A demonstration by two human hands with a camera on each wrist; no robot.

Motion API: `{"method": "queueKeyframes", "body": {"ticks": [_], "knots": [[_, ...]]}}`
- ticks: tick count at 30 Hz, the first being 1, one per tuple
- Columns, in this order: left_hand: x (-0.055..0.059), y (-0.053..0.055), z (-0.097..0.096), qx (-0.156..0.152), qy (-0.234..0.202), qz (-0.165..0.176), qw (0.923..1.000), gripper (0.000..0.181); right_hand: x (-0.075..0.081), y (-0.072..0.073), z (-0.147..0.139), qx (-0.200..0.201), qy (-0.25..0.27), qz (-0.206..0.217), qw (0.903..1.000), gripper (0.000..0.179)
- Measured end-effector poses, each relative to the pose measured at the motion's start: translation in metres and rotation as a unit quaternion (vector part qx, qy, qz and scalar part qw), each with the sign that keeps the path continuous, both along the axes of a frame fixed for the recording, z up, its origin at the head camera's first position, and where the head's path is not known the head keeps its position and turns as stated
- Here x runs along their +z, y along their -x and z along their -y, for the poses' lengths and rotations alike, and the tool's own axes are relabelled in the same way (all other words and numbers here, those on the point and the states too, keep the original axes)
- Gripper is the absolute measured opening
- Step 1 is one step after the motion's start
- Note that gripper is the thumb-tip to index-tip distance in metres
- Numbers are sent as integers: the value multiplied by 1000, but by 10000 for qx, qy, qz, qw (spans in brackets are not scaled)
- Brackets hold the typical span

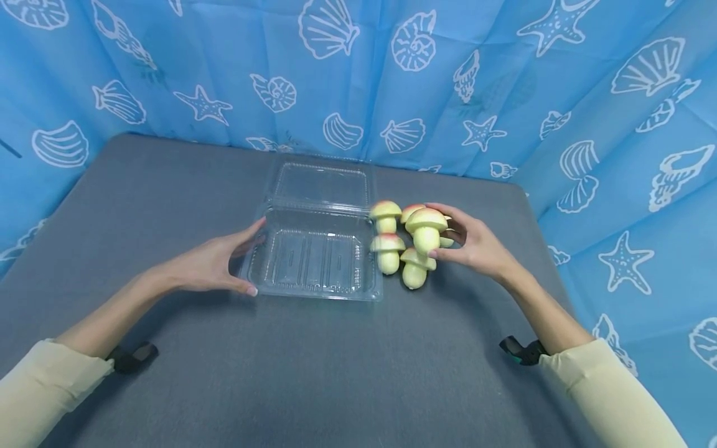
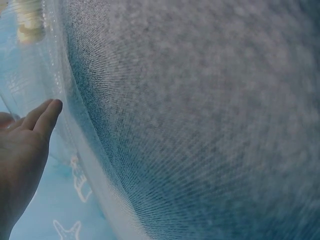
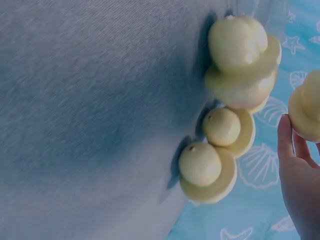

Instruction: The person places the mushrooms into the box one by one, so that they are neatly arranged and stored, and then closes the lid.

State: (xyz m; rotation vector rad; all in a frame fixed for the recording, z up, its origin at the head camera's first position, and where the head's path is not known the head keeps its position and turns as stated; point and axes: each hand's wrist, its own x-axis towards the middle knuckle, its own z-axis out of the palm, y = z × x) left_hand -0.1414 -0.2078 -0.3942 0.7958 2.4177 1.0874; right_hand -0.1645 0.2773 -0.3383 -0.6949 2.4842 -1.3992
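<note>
A clear plastic clamshell box (image 1: pixel 313 292) lies unfolded on the table, its lid (image 1: pixel 322 186) toward the back. At the box's left side is my left hand (image 1: pixel 210 266), thumb and fingers spread along the edge; whether they touch it I cannot tell. In the left wrist view this hand (image 2: pixel 27 142) has straight fingers. My right hand (image 1: pixel 484 249) holds a toy mushroom (image 1: pixel 427 227), pale yellow with a reddish cap top, raised above the others. The right wrist view shows the held mushroom (image 3: pixel 306 112) at the right edge, partly cut off.
Several similar mushrooms, one of them a near mushroom (image 1: pixel 414 270), stand close together by the box's right side; some are partly behind my right hand. A grey cloth covers the table (image 1: pixel 347 373). A blue shell-print curtain (image 1: pixel 370 74) hangs behind and to the right.
</note>
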Motion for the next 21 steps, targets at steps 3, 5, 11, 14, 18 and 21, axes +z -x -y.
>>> {"method": "queueKeyframes", "body": {"ticks": [3, 5, 11, 14, 18, 21], "knots": [[0, 0, 0, -1, 6, 17, 10000, 129, 1, 2, 8, 149, 176, 200, 9995, 79], [0, 0, -1, 0, 30, 12, 10000, 129, 2, 3, 14, 266, 281, 335, 9987, 80], [0, -1, -2, 17, -12, -8, 10000, 129, -3, 9, 32, 580, 307, 396, 9971, 82], [-1, -1, -3, 40, -7, 38, 10000, 130, -5, 9, 41, 677, 330, 496, 9959, 83], [-1, -1, -4, 78, 9, 108, 9999, 131, -7, 12, 54, 852, 410, 520, 9942, 85], [-1, -1, -5, 85, -2, 134, 9999, 131, -9, 14, 63, 996, 461, 462, 9929, 84]]}}
